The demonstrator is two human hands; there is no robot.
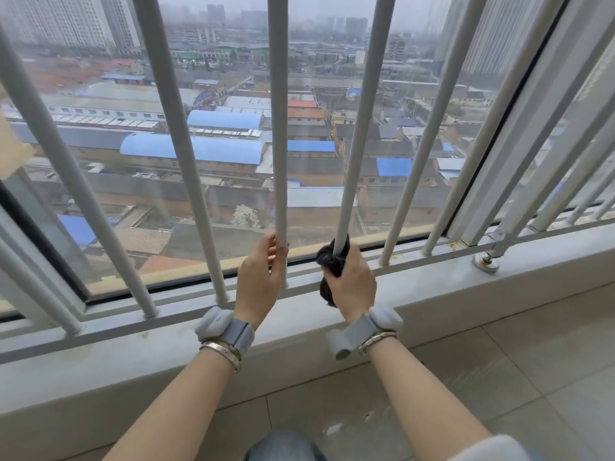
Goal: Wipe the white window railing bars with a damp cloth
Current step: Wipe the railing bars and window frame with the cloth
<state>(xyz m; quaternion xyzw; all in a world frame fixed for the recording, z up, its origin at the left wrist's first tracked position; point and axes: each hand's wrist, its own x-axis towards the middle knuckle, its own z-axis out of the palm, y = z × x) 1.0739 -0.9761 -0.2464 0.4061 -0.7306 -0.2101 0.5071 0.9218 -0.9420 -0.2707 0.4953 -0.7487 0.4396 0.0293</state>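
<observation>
Head view: the only camera, looking down at both forearms reaching to a window railing above a tiled floor (482, 377).
Railing: white upright bars (181, 128) stand in a row before the glass, their feet set in a low white rail (206, 319) along the sill ledge (432, 287).
Left hand (258, 277): its grip is curled round the lower end of the middle bar (279, 111), fingers wrapped from the left and fingertips showing on the bar's right side; it holds nothing but the bar.
Right hand (351, 281): its grip is closed tight on a dark cloth (332, 259), which is bunched round the foot of the next bar to the right (361, 111).
Cloth position: it sits low on that bar, just above the bottom rail, a wad bulging out to the left of the hand and a tail hanging under the palm; whether it is damp cannot be told.
Wrists: each carries a pale grey strap (229, 331) with a padded lump, and a metal bangle (221, 351) just behind it.
Outside: low buildings with blue roofs (196, 148) below, tall blocks in haze far off.
Bottom edge: a knee in blue denim (283, 447) between the arms.
Right side: a bolted metal foot (486, 262) rests on the ledge.
</observation>
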